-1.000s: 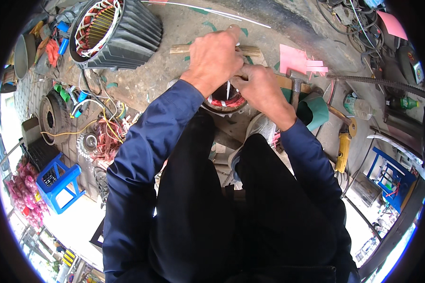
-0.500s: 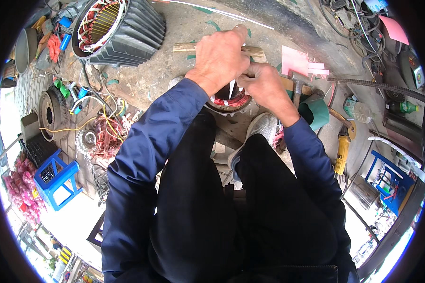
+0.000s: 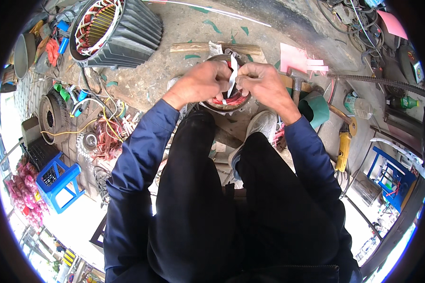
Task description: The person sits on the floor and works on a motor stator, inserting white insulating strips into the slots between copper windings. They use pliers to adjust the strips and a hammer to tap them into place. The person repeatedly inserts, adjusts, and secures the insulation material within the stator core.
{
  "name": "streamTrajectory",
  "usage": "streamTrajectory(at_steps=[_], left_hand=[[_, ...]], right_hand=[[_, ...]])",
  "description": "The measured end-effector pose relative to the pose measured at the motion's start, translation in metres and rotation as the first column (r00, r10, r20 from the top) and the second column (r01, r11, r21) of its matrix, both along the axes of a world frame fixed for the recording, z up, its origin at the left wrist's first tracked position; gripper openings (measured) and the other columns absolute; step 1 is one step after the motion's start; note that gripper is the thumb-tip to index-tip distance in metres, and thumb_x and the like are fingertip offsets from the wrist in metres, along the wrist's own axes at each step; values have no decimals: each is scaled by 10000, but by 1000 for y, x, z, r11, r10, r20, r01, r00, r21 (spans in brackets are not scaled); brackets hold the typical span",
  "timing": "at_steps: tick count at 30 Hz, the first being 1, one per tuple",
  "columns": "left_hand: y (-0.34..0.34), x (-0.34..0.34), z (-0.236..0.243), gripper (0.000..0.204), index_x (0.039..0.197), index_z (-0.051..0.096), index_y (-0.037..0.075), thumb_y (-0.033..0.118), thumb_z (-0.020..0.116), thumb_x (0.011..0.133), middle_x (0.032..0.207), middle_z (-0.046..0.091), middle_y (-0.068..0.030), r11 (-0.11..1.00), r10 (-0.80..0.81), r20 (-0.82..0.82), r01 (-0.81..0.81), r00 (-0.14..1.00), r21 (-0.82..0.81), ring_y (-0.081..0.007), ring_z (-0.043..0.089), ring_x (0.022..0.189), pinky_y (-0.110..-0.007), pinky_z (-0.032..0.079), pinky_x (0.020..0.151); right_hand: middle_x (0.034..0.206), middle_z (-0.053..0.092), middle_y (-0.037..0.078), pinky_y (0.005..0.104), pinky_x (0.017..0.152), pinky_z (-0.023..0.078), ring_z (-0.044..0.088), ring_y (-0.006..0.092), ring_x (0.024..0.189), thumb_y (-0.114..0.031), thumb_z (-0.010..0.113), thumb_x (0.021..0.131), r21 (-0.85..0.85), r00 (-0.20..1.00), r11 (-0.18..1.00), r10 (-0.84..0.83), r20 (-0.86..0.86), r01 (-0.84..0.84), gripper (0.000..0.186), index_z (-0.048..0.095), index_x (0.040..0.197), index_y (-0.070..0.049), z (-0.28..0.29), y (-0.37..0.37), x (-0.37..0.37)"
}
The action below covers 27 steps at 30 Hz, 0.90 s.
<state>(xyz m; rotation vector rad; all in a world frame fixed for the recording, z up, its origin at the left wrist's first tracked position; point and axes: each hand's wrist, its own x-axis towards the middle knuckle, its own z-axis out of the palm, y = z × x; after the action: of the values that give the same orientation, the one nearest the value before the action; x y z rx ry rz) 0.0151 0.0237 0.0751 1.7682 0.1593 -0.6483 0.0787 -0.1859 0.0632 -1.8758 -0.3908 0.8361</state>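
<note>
Between my shoes stands a round motor stator (image 3: 224, 110) with red wire windings (image 3: 235, 100) inside its rim. A narrow white binding tape (image 3: 233, 75) rises from the windings between my hands. My right hand (image 3: 265, 84) pinches the tape from the right with thumb and forefinger. On the left side of the stator my left hand (image 3: 200, 82) is closed, its fingers curled toward the windings; what they grip, if anything, is hidden. Both hands cover part of the stator's rim.
A large finned motor housing (image 3: 127, 37) stands at upper left. Behind the stator lies a wooden stick (image 3: 189, 47). To the right are pink paper (image 3: 293, 57), a hammer (image 3: 297, 87), a rolled green sheet (image 3: 315, 109) and a yellow angle grinder (image 3: 343, 151). Copper wire scraps (image 3: 107, 137) lie left.
My left hand has come down and left from above the stator, uncovering the stick and the stator's far rim. The right hand stays nearly in place at the tape.
</note>
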Motion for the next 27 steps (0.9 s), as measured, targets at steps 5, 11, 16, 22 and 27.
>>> streamTrajectory(at_steps=[5, 11, 16, 22, 27], left_hand=[[-8, -7, -17, 74, 959, 705, -22, 48, 683, 972, 822, 709, -67, 999, 7, 40, -9, 999, 50, -131, 691, 636, -281, 547, 579], [-11, -19, -21, 69, 940, 692, 5, 67, 718, 926, 761, 662, -133, 961, -63, 346, -37, 936, 275, -238, 692, 662, -372, 534, 638], [-33, -41, -22, 68, 927, 684, 52, 100, 723, 899, 859, 689, -183, 905, 17, 500, -226, 866, 361, -408, 665, 792, -444, 537, 716], [-53, -53, -31, 76, 925, 662, 13, 43, 729, 904, 866, 673, -180, 901, 60, 680, -332, 730, 278, -401, 675, 794, -435, 544, 717], [-57, -61, -34, 60, 895, 664, 42, 30, 722, 884, 841, 647, -151, 915, 56, 724, -326, 687, 238, -379, 667, 769, -449, 537, 673]], right_hand=[[828, 712, 44, 275, 649, 505, 630, 100, 694, -50, 704, 929, 23, 999, 1000, -4, -47, 5, 96, 722, 968, 36, 1, -2, 0], [843, 724, 45, 264, 630, 503, 638, 95, 693, -83, 700, 958, 38, 993, 999, -15, -118, 19, 110, 730, 989, 19, 3, -5, -2], [801, 720, 50, 287, 631, 503, 642, 111, 691, -236, 653, 1024, -39, 993, 999, 6, -114, -10, 265, 742, 938, -2, 13, -4, 0], [725, 683, 97, 390, 674, 508, 632, 184, 702, -292, 646, 1004, -220, 977, 974, 88, 194, -44, 358, 734, 848, 17, 11, 29, 2], [987, 692, 57, 319, 880, 468, 622, 169, 895, -208, 623, 1009, 271, 916, 901, -249, -314, 338, 210, 714, 933, -35, 29, 10, 6]])
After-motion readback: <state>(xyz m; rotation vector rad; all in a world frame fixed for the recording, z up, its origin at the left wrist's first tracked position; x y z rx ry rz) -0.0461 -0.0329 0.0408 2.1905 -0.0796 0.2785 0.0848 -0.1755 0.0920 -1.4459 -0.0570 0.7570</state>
